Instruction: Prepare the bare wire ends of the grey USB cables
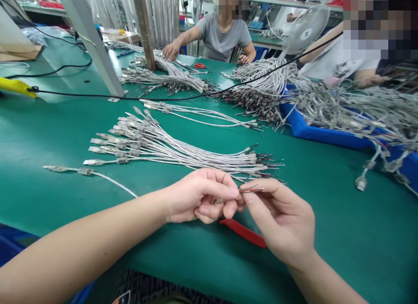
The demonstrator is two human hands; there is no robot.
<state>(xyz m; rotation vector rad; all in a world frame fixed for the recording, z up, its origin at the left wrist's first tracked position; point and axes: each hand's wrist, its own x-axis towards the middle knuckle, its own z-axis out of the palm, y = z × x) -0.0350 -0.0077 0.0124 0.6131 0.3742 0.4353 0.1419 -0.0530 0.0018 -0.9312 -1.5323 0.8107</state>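
- Head view: the left hand (pixel 199 197) and right hand (pixel 281 221) meet low in the middle, over a green table (pixel 326 217).
- The left hand's thumb and forefinger are pinched shut on a thin silver cable (pixel 111 181), which trails away to the left across the table.
- The right hand's fingertips are closed on the cable's fine red wire ends (pixel 251 189), just beside the left thumb.
- A red-handled tool (pixel 243 232) lies on the table beneath both hands.
- A fanned bundle of cables (pixel 170 149) lies just beyond the hands.
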